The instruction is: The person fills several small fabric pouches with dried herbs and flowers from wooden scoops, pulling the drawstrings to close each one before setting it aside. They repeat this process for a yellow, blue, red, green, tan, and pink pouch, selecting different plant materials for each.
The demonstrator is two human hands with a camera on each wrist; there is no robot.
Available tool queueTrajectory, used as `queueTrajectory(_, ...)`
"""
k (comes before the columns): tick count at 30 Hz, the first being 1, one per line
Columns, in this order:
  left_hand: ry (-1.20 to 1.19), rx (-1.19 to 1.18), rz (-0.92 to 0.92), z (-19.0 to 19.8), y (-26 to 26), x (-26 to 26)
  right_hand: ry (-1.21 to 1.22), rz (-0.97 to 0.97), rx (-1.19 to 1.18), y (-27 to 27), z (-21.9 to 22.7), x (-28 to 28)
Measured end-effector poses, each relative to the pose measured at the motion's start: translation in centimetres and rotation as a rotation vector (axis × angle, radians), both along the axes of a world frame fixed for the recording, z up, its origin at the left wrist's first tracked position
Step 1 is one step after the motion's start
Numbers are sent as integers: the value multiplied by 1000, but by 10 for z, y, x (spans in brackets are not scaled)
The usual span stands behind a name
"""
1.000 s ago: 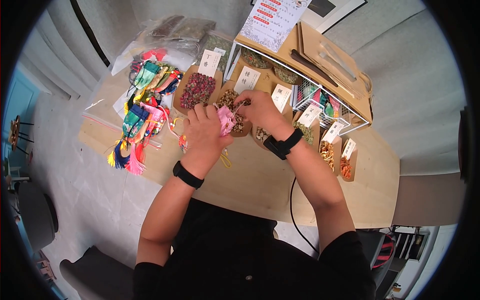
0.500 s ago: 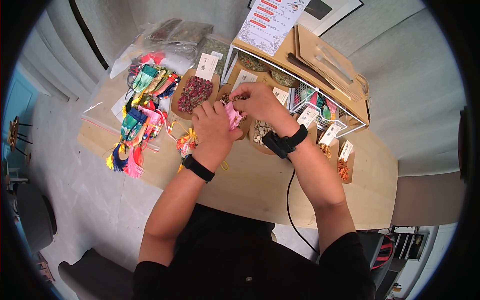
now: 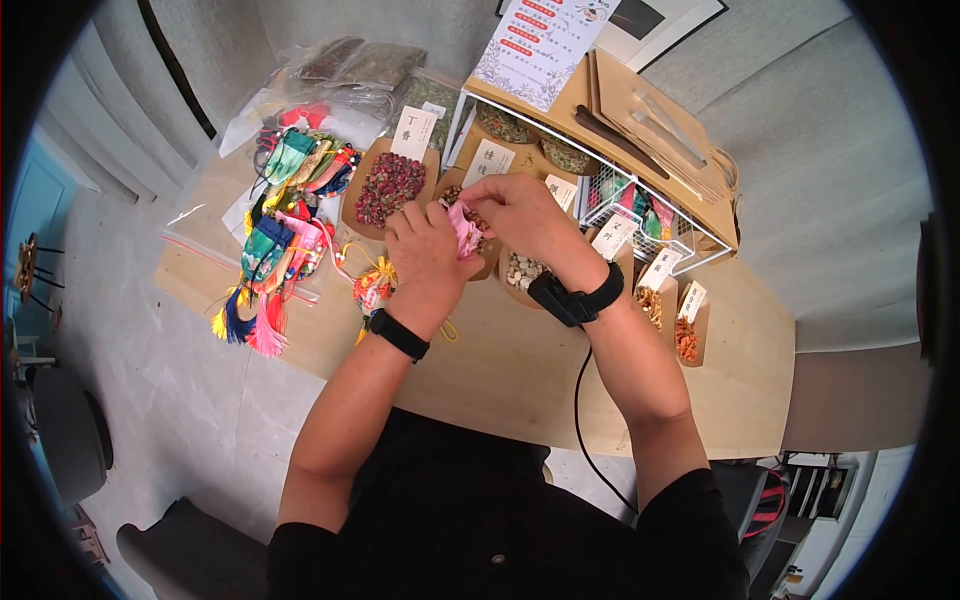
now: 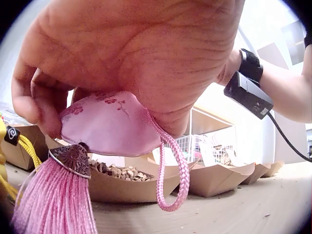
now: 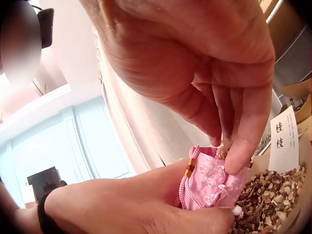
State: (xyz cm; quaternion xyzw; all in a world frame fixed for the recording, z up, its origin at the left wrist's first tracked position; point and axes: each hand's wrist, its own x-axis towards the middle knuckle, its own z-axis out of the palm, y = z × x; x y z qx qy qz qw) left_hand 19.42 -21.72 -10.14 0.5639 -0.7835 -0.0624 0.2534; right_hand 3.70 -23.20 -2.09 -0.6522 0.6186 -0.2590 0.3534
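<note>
My left hand holds a small pink drawstring pouch with embroidered flowers, its mouth facing up. From the pouch hang a pink tassel with a dark metal cap and a braided cord loop, seen in the left wrist view. My right hand is directly over the mouth, thumb and fingertips drawn together at the opening. A few brown dried herb bits show at those fingertips in the right wrist view. Just beyond the pouch lies a kraft paper tray of chopped brown herbs, with a label card.
Dried rosebuds fill a tray to the left, and more herb trays line the right. Colourful tasselled pouches are piled at the left; a patterned pouch lies beside my left hand. A wooden-topped shelf stands behind.
Both hands and the pink pouch shifted slightly right in the head view, then stayed nearly still. My right fingers have come down closer into the pouch's mouth.
</note>
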Motion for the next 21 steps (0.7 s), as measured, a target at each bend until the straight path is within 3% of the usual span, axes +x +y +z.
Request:
queueTrajectory(7,36,-33,-15,0,1,-3,-82,-26,31,9,14,4)
queueTrajectory(10,49,-37,-18,-1,1,-1,-241,-80,65,11,10,2)
queueTrajectory(13,84,-13,-21,0,2,4,-198,-149,-21,12,9,-3)
queueTrajectory(16,135,35,-44,6,3,15,27,-169,-131,7,-12,-16)
queueTrajectory(21,147,44,-53,13,2,33,346,-3,-179,18,-39,-12)
